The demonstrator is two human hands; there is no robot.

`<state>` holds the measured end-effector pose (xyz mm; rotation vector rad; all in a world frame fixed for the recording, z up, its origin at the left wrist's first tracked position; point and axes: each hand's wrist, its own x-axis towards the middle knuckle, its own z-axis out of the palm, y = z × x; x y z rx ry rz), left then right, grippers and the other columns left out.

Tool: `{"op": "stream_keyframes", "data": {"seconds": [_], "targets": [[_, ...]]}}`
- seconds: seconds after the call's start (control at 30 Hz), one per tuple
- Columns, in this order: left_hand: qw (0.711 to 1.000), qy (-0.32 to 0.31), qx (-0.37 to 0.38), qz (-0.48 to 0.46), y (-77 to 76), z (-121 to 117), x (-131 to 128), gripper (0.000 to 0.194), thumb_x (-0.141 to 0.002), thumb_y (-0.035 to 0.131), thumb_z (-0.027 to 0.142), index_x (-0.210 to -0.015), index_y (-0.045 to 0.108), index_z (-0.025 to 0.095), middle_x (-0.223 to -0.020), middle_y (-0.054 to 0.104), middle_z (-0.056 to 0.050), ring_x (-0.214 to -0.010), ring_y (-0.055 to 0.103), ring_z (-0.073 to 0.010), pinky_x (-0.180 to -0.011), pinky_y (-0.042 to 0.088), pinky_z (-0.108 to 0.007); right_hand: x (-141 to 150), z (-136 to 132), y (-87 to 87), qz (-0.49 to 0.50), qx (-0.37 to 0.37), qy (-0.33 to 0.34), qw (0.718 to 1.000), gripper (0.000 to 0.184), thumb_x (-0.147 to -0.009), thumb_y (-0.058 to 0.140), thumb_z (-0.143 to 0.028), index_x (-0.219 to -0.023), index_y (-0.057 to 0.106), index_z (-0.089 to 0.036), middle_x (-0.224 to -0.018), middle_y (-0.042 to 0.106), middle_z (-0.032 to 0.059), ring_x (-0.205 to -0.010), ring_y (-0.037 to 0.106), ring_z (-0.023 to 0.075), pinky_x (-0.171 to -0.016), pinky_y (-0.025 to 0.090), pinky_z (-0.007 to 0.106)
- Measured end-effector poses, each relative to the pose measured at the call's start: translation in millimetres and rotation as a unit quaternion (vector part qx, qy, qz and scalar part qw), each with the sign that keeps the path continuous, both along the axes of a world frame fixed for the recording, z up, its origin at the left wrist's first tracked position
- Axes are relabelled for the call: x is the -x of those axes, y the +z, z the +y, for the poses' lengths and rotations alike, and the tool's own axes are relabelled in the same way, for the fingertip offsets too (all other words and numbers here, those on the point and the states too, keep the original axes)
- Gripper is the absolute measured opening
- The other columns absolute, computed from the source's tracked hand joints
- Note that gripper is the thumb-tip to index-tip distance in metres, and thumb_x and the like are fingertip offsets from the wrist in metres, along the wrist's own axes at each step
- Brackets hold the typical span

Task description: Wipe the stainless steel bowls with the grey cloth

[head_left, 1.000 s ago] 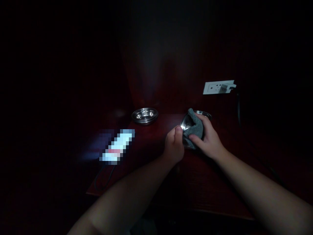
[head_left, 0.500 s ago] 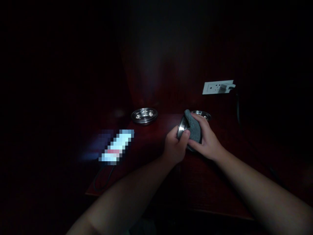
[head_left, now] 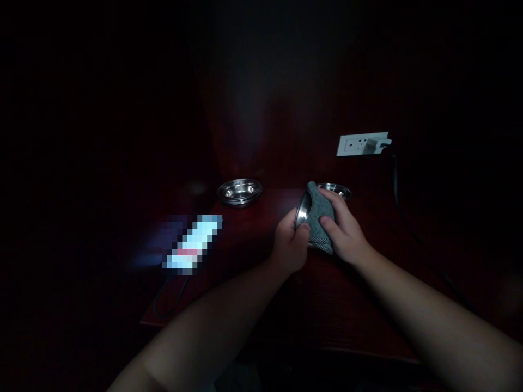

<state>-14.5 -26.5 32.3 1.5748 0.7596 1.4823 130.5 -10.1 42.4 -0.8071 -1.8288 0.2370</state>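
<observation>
Centrally, both of my hands close on one tilted steel bowl and the grey cloth wrapped about it. My left hand pinches the bowl at its near left edge, with the thumb bent over the rim and the fingers curled behind, where they are mostly hidden. My right hand is clasped around the cloth from the right: the thumb presses on its front face, while the fingers reach over its far side. The bowl thus lies between my two palms, directly within the left pinch and, on the right, under a layer of cloth. Only a bright curved strip of its metal shows, between the left thumb and the cloth's upper fold; the cloth hides most of the remainder. A checked band runs along the cloth's lower border, just below my right thumb. Whether the bowl touches the dark red table cannot be told.

Just beyond my right fingers, partly covered by them, sits a metal dish. Farther to the left, apart from both hands, stands a stack of shiny bowls. Nearer, on the left, lies a glowing, pixelated object, with a thin looped cable beside it. Beyond, at upper right, a white wall socket holds a plug, and a dark cord hangs below.
</observation>
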Motion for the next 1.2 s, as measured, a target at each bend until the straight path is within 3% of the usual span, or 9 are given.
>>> {"op": "stream_keyframes", "data": {"seconds": [0.23,0.57,0.77,0.93,1.2], "targets": [[0.999,-0.010,0.003,-0.038,0.9,-2.5,-2.0,0.030,-0.091,0.041,0.037,-0.101,0.060,0.016,-0.084,0.059,-0.004,-0.076,0.052,-0.0154,-0.073,0.044,-0.028,-0.8,-0.2,1.3,-0.030,-0.044,-0.015,0.998,0.062,-0.083,0.056,-0.048,-0.137,0.040,-0.023,-0.137,0.046,0.0141,-0.127,0.043,0.0324,-0.108,0.031,0.054],[1.000,-0.018,-0.013,-0.003,2.8,-3.5,-1.0,0.032,-0.091,0.041,0.042,-0.100,0.059,0.017,-0.083,0.059,-0.004,-0.076,0.053,-0.0158,-0.073,0.045,-0.029,-0.7,-2.5,0.6,-0.042,-0.036,-0.033,0.998,0.075,-0.082,0.059,-0.046,-0.146,0.028,-0.025,-0.146,0.039,0.0124,-0.134,0.037,0.0331,-0.111,0.029,0.056],[1.000,-0.011,-0.018,0.005,2.5,-3.6,-0.5,0.028,-0.091,0.043,0.038,-0.096,0.059,0.017,-0.082,0.058,-0.003,-0.072,0.050,-0.0141,-0.070,0.043,-0.027,-1.5,0.4,0.9,-0.043,-0.055,0.004,0.998,0.063,-0.084,0.058,-0.044,-0.142,0.038,-0.028,-0.143,0.042,0.0094,-0.133,0.038,0.0304,-0.113,0.027,0.055],[1.000,-0.015,-0.006,0.009,0.8,-2.4,0.0,0.025,-0.090,0.043,0.034,-0.098,0.059,0.017,-0.079,0.057,-0.002,-0.068,0.047,-0.0132,-0.065,0.040,-0.026,-1.7,0.7,1.2,-0.017,-0.033,0.024,0.999,0.051,-0.091,0.045,-0.045,-0.140,0.041,-0.032,-0.143,0.044,0.0070,-0.134,0.038,0.0280,-0.113,0.026,0.054],[1.000,-0.003,-0.003,0.017,-1.0,-1.7,-1.0,0.025,-0.092,0.039,0.035,-0.093,0.057,0.017,-0.076,0.053,-0.001,-0.068,0.045,-0.0134,-0.064,0.038,-0.026,-1.3,1.9,-0.3,-0.014,-0.028,0.006,0.999,0.048,-0.091,0.046,-0.041,-0.138,0.044,-0.028,-0.139,0.048,0.0090,-0.130,0.042,0.0289,-0.112,0.028,0.053]]}}
